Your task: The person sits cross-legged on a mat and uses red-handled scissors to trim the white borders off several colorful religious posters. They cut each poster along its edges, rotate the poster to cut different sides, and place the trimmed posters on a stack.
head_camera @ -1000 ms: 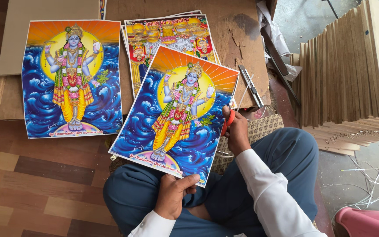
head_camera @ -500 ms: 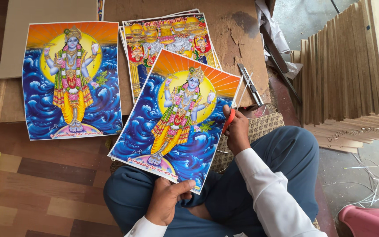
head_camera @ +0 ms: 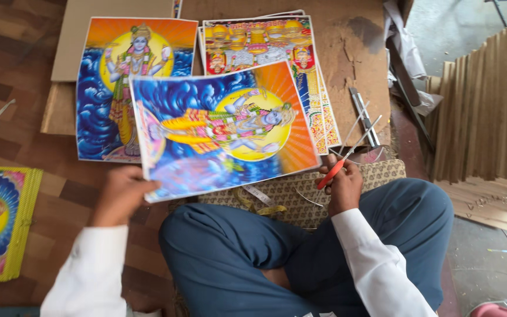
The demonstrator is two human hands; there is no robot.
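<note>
Loosely pinched at one edge by the left hand (head_camera: 121, 194), the devotional print (head_camera: 221, 126) hangs over the lap and could buckle; the right hand (head_camera: 342, 186) grips open red-handled scissors (head_camera: 347, 155), blades near its corner.

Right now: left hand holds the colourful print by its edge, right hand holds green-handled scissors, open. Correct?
Not quite: the scissors have red handles, not green. The head view shows the right hand gripping them with the blades open, while the left hand holds the colourful print by its edge.
</note>
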